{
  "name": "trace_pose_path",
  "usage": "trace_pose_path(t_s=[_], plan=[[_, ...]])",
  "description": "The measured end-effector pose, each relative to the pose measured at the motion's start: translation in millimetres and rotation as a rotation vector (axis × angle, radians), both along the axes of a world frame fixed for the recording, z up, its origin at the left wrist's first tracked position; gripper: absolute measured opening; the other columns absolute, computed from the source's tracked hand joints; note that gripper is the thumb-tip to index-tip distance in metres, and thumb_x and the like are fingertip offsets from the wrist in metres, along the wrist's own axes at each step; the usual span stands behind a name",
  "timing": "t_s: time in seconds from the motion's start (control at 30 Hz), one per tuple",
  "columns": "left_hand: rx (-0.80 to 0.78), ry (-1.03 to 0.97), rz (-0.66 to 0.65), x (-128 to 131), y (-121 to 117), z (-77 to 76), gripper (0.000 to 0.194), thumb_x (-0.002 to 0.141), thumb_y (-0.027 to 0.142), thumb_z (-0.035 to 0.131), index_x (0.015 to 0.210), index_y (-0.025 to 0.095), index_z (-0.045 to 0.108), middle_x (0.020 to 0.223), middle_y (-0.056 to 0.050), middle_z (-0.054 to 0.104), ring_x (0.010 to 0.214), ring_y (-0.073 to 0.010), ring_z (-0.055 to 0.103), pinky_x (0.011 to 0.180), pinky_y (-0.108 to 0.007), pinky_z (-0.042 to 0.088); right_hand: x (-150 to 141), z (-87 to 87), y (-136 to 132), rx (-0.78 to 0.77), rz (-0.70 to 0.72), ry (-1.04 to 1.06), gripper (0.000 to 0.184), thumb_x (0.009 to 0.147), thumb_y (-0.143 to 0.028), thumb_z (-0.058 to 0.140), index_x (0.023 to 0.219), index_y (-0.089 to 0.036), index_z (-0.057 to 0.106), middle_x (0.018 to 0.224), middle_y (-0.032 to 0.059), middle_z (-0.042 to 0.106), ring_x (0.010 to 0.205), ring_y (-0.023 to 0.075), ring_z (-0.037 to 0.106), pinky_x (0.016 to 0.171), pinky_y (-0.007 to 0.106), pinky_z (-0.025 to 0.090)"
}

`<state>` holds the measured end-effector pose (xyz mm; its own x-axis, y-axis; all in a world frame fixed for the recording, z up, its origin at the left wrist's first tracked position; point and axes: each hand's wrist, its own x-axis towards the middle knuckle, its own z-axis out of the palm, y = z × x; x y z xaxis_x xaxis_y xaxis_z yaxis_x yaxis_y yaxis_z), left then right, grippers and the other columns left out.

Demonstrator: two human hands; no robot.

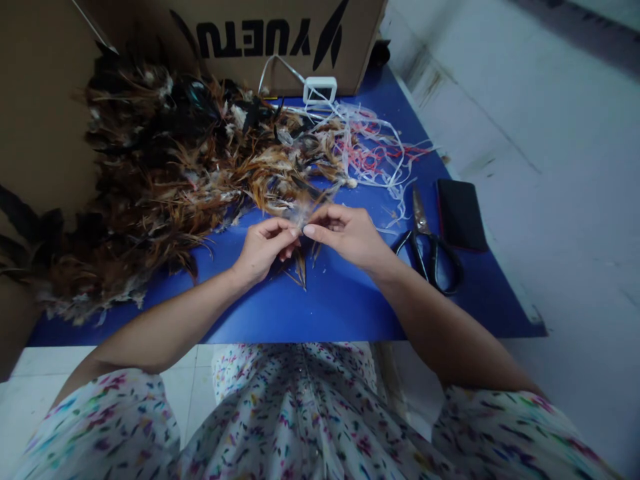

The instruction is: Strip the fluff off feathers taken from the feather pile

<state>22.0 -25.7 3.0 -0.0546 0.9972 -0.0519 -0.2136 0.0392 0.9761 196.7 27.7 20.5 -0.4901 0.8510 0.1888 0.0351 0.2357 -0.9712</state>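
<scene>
My left hand (267,247) and my right hand (347,233) meet above the blue table, thumbs and forefingers pinched close together. Between the fingertips is a small bunch of feathers (301,212), pale and fluffy at the base, with brownish tips pointing away from me. Both hands appear closed on its quill end. Under the hands, a few thin brown feathers (301,270) lie on the table. Just beyond my fingers spreads a large heap of brown and black feathers (200,160).
Black-handled scissors (425,247) and a dark flat phone or wallet (461,215) lie at the right. Tangled white and red ribbons (375,153) sit behind, near a small white-framed device (320,91). A cardboard box (280,40) stands at the back of the blue table (320,313); a wall is at right.
</scene>
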Motion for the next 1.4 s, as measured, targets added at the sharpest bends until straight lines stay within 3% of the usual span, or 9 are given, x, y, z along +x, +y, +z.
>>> trace_pose_path(t_s=[0.23, 0.5, 0.73, 1.1, 1.4], plan=[[0.028, 0.059, -0.031, 1.1, -0.6, -1.1, 0.029, 0.069, 0.042, 0.083, 0.071, 0.017, 0.068, 0.06, 0.002, 0.065, 0.042, -0.0049, 0.05, 0.038, -0.018, 0.038, -2.7, -2.5, 1.0, 0.045, -0.094, -0.003, 0.04, 0.071, -0.056, 0.083, 0.071, -0.019, 0.067, 0.066, -0.0011, 0.064, 0.062, 0.0123, 0.053, 0.06, 0.028, 0.044], [0.051, 0.106, -0.03, 2.0, -1.7, 1.2, 0.034, 0.071, 0.048, 0.083, 0.073, 0.017, 0.069, 0.061, 0.001, 0.065, 0.043, -0.0055, 0.05, 0.039, -0.019, 0.039, -2.8, -0.9, -0.9, 0.215, -0.135, -0.043, 0.021, 0.08, -0.038, 0.076, 0.071, -0.02, 0.069, 0.073, 0.0019, 0.07, 0.069, 0.0159, 0.062, 0.067, 0.031, 0.052], [0.075, 0.112, -0.022, 0.6, -1.5, -2.1, 0.034, 0.073, 0.049, 0.082, 0.075, 0.018, 0.07, 0.062, 0.001, 0.065, 0.045, -0.006, 0.051, 0.039, -0.019, 0.039, -4.0, -1.3, -2.3, 0.265, -0.162, -0.069, 0.011, 0.08, -0.026, 0.071, 0.07, -0.021, 0.07, 0.076, 0.0015, 0.073, 0.071, 0.0154, 0.064, 0.07, 0.031, 0.053], [0.15, 0.244, 0.004, -2.2, -1.8, -5.5, 0.031, 0.08, 0.048, 0.077, 0.076, 0.018, 0.071, 0.053, 0.003, 0.059, 0.042, -0.0058, 0.047, 0.042, -0.02, 0.038, -5.0, -1.1, -5.4, 0.211, -0.133, -0.076, 0.014, 0.079, -0.031, 0.076, 0.075, -0.02, 0.07, 0.073, -0.0001, 0.07, 0.069, 0.0147, 0.062, 0.069, 0.031, 0.052], [0.194, 0.26, -0.009, -1.2, -2.7, -4.3, 0.03, 0.082, 0.046, 0.076, 0.076, 0.017, 0.069, 0.053, 0.004, 0.059, 0.042, -0.005, 0.048, 0.043, -0.019, 0.039, -9.1, -6.5, -5.4, 0.23, -0.163, -0.006, 0.031, 0.078, -0.048, 0.079, 0.068, -0.02, 0.07, 0.073, 0.0024, 0.07, 0.07, 0.0162, 0.062, 0.067, 0.032, 0.051]])
